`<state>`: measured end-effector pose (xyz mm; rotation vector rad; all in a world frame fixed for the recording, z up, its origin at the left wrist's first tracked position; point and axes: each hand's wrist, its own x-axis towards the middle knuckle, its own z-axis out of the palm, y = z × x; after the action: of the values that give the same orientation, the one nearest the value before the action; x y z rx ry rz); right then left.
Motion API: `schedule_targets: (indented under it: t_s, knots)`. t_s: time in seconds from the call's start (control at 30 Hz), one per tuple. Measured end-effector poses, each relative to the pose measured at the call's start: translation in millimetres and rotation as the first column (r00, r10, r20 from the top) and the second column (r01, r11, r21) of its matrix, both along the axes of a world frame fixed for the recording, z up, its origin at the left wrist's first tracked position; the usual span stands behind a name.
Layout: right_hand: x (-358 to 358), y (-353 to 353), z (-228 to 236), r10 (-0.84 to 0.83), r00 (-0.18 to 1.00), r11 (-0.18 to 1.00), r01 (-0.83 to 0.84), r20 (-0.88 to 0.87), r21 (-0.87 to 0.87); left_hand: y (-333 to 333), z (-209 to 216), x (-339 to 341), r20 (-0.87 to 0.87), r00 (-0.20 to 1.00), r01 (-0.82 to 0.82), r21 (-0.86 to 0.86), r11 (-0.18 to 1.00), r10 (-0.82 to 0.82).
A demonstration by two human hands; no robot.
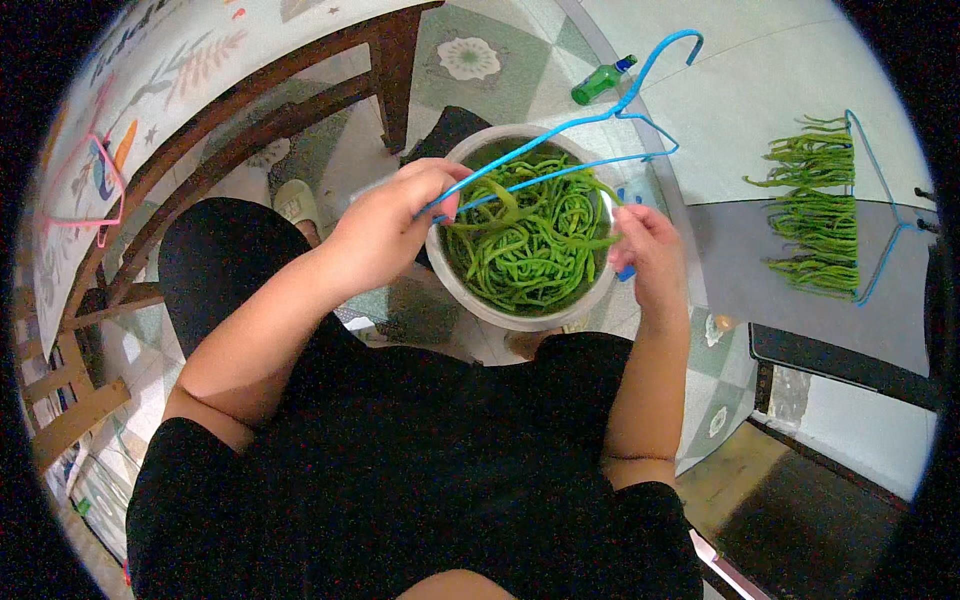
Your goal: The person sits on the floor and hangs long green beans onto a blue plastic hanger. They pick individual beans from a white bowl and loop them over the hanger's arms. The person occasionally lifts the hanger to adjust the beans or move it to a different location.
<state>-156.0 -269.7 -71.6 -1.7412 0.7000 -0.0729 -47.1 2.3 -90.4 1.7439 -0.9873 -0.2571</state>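
Note:
My left hand (375, 225) is closed around one corner of a blue clothes hanger (560, 127), whose hook points up and away to the right. Below the hanger stands a round metal basin (520, 322) filled with long green beans (540, 270). A bean or two reach from near my left fingers, by the hanger's lower bar, toward the right side of the basin. There my right hand (650, 250) pinches the end of a long green bean at the rim. Whether any bean is looped over the bar is hard to make out.
On the right, a second blue hanger (880, 265) carries a row of hanging beans (815, 210) over a grey surface. A green bottle (597, 85) lies beyond the basin. To the left are a wooden-framed table (395, 75) and a pink hanger (122, 190).

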Motion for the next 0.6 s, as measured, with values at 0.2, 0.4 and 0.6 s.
schedule_targets:
  t_s: [0.2,0.4,0.6]
  knots:
    - [-21,-1,45,-0.097,0.966,0.988,0.064,0.238,0.142,-5,-6,-1,-0.035,0.999,0.020,-0.005,1.000,-0.020]
    - [-2,17,26,-0.031,0.989,0.953,-0.015,0.147,0.302,-11,-11,-9,-0.068,0.994,0.090,0.057,0.994,-0.086]
    - [17,37,-5,0.019,0.983,0.869,-0.106,0.182,0.483,-12,-10,-12,-0.078,0.987,0.143,0.038,0.989,-0.139]
